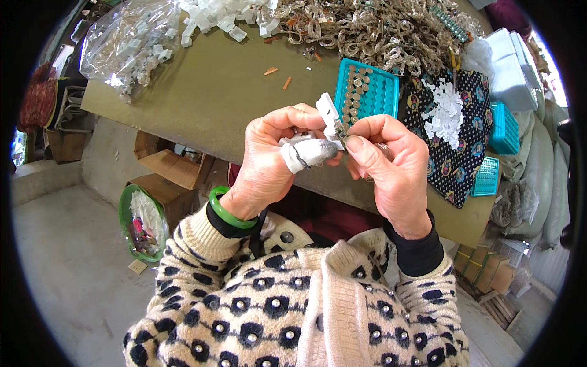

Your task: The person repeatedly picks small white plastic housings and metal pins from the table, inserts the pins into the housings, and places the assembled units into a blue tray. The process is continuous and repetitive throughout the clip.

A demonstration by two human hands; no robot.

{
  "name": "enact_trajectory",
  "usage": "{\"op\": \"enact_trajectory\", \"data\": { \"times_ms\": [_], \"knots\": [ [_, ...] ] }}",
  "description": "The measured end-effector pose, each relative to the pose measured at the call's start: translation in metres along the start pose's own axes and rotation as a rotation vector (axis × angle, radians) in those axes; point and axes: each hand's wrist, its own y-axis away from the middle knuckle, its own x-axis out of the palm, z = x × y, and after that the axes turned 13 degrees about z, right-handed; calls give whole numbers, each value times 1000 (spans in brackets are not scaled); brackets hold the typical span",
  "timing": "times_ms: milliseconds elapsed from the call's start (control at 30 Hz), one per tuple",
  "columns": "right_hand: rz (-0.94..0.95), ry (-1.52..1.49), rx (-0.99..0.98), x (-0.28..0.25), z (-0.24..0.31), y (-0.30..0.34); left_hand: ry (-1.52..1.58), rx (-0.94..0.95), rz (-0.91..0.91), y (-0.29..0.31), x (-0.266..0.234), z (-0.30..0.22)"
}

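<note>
My left hand (263,150) is closed around a small white plastic case (328,112) with its lid tilted up. One finger of that hand wears a white wrap (309,153), greyed at the tip and tied with a dark band. My right hand (394,171) meets it from the right, thumb and forefinger pinched at the case's lower end. What lies between those fingertips is too small to name. Part of a bundle of clear, brownish wire (384,150) shows behind the right fingers. Just beyond the hands is a teal tray (386,92) with round metallic discs (352,93) in its left rows.
Tangled wire bundles (379,37) and loose white cases (226,18) cover the table's far side. A clear bag (131,46) of white pieces lies far left. White pieces (444,113) rest on a dark patterned cloth (471,159) at right. A green basket (124,214) stands on the floor.
</note>
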Motion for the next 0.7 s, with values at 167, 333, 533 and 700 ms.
{"op": "enact_trajectory", "data": {
  "times_ms": [167,333,533,700],
  "knots": [
    [-78,19,-73,4,-8,1,-28,-25,-69,0,2,0],
    [-92,-40,-53,6,-10,2,-74,4,9,1,-2,-4],
    [2,-176,9,8,-4,0,-88,14,60,5,-5,-7],
    [-97,322,-146,22,-7,5,-110,24,38,5,-8,-9]
  ]
}}
